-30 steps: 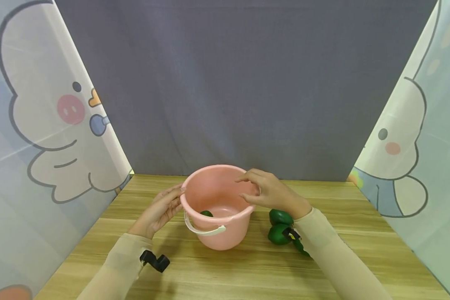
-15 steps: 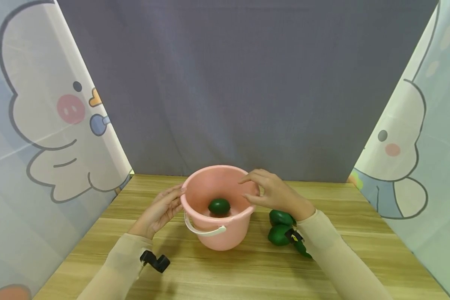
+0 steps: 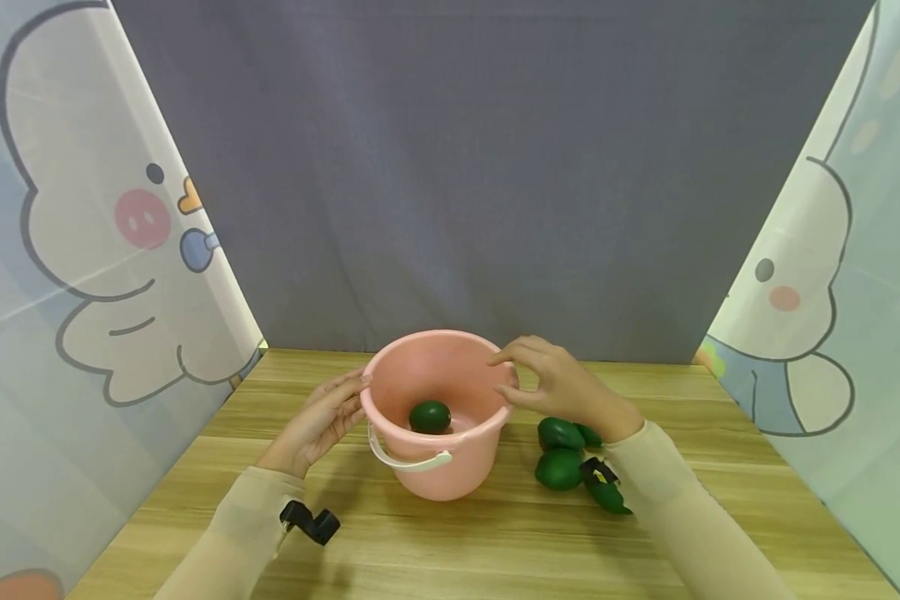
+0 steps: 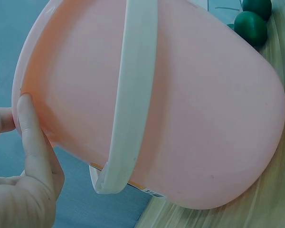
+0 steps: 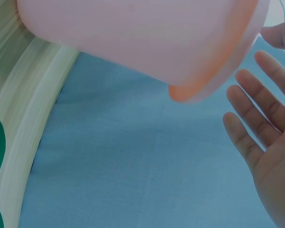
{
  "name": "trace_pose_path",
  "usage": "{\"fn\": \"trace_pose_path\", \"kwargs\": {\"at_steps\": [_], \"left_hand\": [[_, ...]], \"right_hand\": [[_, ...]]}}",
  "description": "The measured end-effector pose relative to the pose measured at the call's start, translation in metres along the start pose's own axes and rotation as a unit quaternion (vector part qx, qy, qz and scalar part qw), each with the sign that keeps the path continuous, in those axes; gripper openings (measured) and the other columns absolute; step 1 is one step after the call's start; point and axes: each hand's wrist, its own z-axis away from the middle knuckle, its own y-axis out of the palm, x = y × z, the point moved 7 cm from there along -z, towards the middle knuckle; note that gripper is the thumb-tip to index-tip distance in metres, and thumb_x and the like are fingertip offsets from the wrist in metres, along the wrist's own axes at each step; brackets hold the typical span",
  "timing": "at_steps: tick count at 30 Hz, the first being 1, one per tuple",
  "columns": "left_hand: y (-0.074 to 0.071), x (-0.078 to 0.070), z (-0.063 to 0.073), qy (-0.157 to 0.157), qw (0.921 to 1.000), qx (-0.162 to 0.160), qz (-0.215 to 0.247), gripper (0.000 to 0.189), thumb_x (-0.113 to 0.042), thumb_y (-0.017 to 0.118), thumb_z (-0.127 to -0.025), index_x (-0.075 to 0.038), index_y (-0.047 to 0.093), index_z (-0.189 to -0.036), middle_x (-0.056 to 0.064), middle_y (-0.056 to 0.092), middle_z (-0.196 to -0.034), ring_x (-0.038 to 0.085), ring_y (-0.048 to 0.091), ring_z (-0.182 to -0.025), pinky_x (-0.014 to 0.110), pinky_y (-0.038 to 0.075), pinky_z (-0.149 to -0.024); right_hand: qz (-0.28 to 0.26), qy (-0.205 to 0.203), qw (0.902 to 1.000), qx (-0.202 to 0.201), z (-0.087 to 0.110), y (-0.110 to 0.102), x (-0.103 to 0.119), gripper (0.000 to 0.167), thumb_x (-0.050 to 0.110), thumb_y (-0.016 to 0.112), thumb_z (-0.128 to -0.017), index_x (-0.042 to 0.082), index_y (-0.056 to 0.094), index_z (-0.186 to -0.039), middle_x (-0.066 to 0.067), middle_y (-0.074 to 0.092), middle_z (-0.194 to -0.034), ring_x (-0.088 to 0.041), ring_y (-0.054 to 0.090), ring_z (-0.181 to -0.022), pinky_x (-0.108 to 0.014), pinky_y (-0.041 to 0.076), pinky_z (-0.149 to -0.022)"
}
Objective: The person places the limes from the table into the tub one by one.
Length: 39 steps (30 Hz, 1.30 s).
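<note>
A pink bucket (image 3: 446, 471) stands upright on the table, its white handle (image 3: 412, 463) hanging down at the front. My left hand (image 3: 322, 425) pinches its rim at the left, as the left wrist view also shows. One dark green, avocado-like fruit (image 3: 429, 417) lies on the bucket's floor. At the right rim, my right hand (image 3: 562, 387) holds nothing, its fingers spread and relaxed; the right wrist view shows the bare palm (image 5: 275, 166). Several more green fruits (image 3: 559, 469) lie on the table right of the bucket, partly hidden by the right forearm.
The wooden table (image 3: 450, 550) ends at a grey cloth (image 3: 450, 167) behind the bucket. Printed cartoon curtains (image 3: 105, 333) hang at both sides. A black camera mount (image 3: 310, 522) sits on the left wrist.
The green fruit has rolled on the bucket's floor, first right into fuller view, then slightly back left. My right hand has shifted a little to the right. The left hand stays put.
</note>
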Motion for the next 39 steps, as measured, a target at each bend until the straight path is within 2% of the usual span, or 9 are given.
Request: {"fn": "trace_pose_path", "kwargs": {"at_steps": [4,11,22,26,33,39], "left_hand": [[0.0,0.0,0.0,0.001,1.0,0.002,0.001,0.056,-0.013,0.054,-0.104,0.007,0.03,-0.151,0.009,0.056,-0.124,0.006,0.063,-0.092,0.014,0.056,-0.082],[-0.001,0.0,0.0,0.001,1.0,0.001,-0.003,0.056,-0.014,0.054,-0.105,0.005,0.03,-0.152,0.011,0.053,-0.129,0.006,0.063,-0.092,0.014,0.056,-0.082],[-0.002,0.002,-0.001,0.003,1.0,0.004,-0.001,0.054,-0.014,0.053,-0.105,0.005,0.031,-0.151,0.008,0.056,-0.123,0.006,0.064,-0.089,0.014,0.057,-0.08],[-0.001,0.001,-0.002,0.006,1.0,0.007,0.0,0.056,-0.014,0.053,-0.105,0.007,0.03,-0.151,0.008,0.057,-0.121,0.005,0.064,-0.088,0.013,0.056,-0.079],[0.0,0.001,-0.002,0.002,0.9999,0.011,0.004,0.056,-0.014,0.053,-0.105,0.007,0.029,-0.151,0.007,0.058,-0.12,0.005,0.064,-0.088,0.013,0.056,-0.079],[0.001,0.0,-0.001,0.002,0.9999,0.011,0.006,0.055,-0.014,0.053,-0.105,0.007,0.03,-0.15,0.007,0.058,-0.118,0.005,0.063,-0.087,0.013,0.056,-0.078]], "right_hand": [[0.002,0.002,1.0,0.002,0.002,-0.002,-0.001,0.033,0.012,0.08,-0.084,0.003,0.069,-0.114,-0.007,0.069,-0.107,-0.021,0.062,-0.1,-0.039,0.058,-0.085],[0.005,0.008,0.9999,0.006,0.009,-0.007,-0.001,0.03,0.011,0.078,-0.085,0.007,0.069,-0.114,-0.006,0.069,-0.107,-0.021,0.063,-0.099,-0.038,0.059,-0.084],[0.016,0.029,0.9992,0.022,0.022,-0.011,-0.003,0.031,0.012,0.082,-0.083,0.005,0.071,-0.112,-0.001,0.068,-0.108,-0.016,0.061,-0.104,-0.036,0.058,-0.088],[0.015,0.027,0.9993,0.023,0.024,-0.012,-0.004,0.035,0.009,0.084,-0.08,0.006,0.07,-0.112,-0.001,0.068,-0.109,-0.017,0.062,-0.104,-0.037,0.059,-0.087],[0.019,0.031,0.9989,0.03,0.03,-0.011,-0.007,0.034,0.013,0.083,-0.083,0.008,0.07,-0.114,0.0,0.068,-0.109,-0.016,0.063,-0.104,-0.035,0.059,-0.087],[0.028,0.038,0.9985,0.028,0.038,-0.011,-0.01,0.037,0.011,0.084,-0.081,0.01,0.071,-0.115,0.0,0.069,-0.11,-0.015,0.062,-0.105,-0.037,0.059,-0.087]]}}
